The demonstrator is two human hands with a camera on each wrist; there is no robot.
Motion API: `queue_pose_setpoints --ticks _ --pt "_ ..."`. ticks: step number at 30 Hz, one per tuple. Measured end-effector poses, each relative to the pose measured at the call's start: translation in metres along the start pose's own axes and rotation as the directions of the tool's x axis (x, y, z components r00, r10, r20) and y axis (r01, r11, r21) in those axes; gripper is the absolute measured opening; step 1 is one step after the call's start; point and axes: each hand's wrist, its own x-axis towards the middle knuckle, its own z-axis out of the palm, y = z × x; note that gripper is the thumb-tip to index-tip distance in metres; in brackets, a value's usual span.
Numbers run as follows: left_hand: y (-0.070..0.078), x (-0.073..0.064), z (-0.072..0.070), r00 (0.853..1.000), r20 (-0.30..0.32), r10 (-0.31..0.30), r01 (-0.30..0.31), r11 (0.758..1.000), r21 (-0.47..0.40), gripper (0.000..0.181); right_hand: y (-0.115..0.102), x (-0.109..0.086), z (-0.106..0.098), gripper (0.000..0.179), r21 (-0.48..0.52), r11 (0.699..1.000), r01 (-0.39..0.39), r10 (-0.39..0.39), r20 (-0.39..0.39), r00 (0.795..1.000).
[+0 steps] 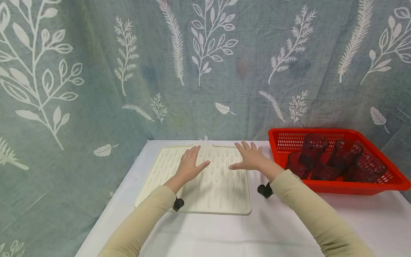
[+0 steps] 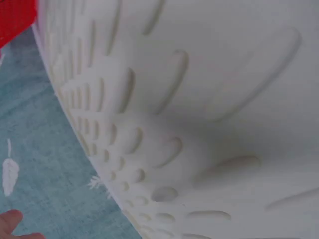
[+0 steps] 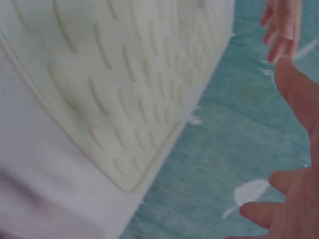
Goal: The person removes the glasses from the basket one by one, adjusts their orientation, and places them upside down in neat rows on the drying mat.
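Note:
A cream drying mat (image 1: 208,192) with raised oval ridges lies flat on the white table. Over its middle hovers my left hand (image 1: 188,167), fingers straight and thumb spread, holding nothing. My right hand (image 1: 252,157) is held above the mat's right edge with its fingers spread, also holding nothing. In the left wrist view the mat (image 2: 164,84) fills most of the picture, and only fingertips (image 2: 11,221) show at the lower left. The right wrist view has the right hand (image 3: 299,199) at the right side, apart from the mat (image 3: 134,84).
A red plastic basket (image 1: 321,186) stands on the right of the table, holding several dark purple, see-through glasses (image 1: 367,167). A grey-green curtain (image 1: 199,107) with white leaf prints hangs behind and to the left. White cloth (image 1: 218,235) covers the table.

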Motion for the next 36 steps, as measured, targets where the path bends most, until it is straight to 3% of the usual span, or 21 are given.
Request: queue_pose_setpoints --ticks 7,14,21,28,36 --pt "0.006 -0.011 -0.009 0.992 -0.100 0.081 -0.091 0.991 -0.094 0.074 0.010 -0.024 -0.041 0.096 0.061 0.989 0.132 -0.131 -0.034 0.991" --pt "0.014 -0.022 -0.014 0.990 -0.130 0.047 -0.079 0.963 -0.258 0.070 0.020 -0.040 -0.063 0.095 0.093 0.975 0.204 -0.199 -0.057 0.978" --pt "0.021 -0.026 -0.015 0.992 -0.122 0.018 -0.067 0.909 -0.411 0.069 0.039 -0.054 -0.074 0.095 0.124 0.969 0.212 -0.202 -0.091 0.975" --pt "0.031 -0.033 -0.014 0.988 -0.150 0.035 -0.099 0.891 -0.443 0.067 0.058 -0.071 -0.084 0.092 0.108 0.973 0.204 -0.189 -0.137 0.972" --pt "0.039 -0.038 -0.015 0.983 -0.177 0.044 -0.132 0.844 -0.520 0.063 0.083 -0.083 -0.085 0.094 0.136 0.972 0.191 -0.169 -0.160 0.973"
